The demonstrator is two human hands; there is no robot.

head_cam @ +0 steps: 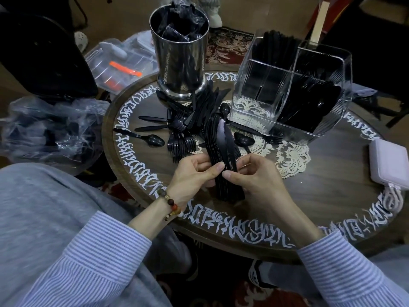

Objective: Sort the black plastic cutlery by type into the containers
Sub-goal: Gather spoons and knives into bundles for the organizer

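Both hands clamp one thick bundle of black spoons over the near half of the round table: the left hand curls its fingers round the handles from one side, thumb laid across the front, while the right hand pinches the same stack from the other, thumb tips nearly meeting.

Seen from the head camera, the bundle stands tilted away from the person, bowls pointing toward the clear divided container, whose far and right compartments already hold black cutlery; its near-left compartment looks empty. A steel canister behind the pile holds what appear to be dark wrappers. Loose forks, a single spoon and a heap of knives remain unsorted on the table between canister and hands.

The risk, judging from this stance, lies in the stack itself: nested smooth plastic, gripped only at the handles, could fan out or slide apart if either hand lets go early. Lowering so many at once into a narrow compartment could also snag the divider, or put the spoons among the wrong type.
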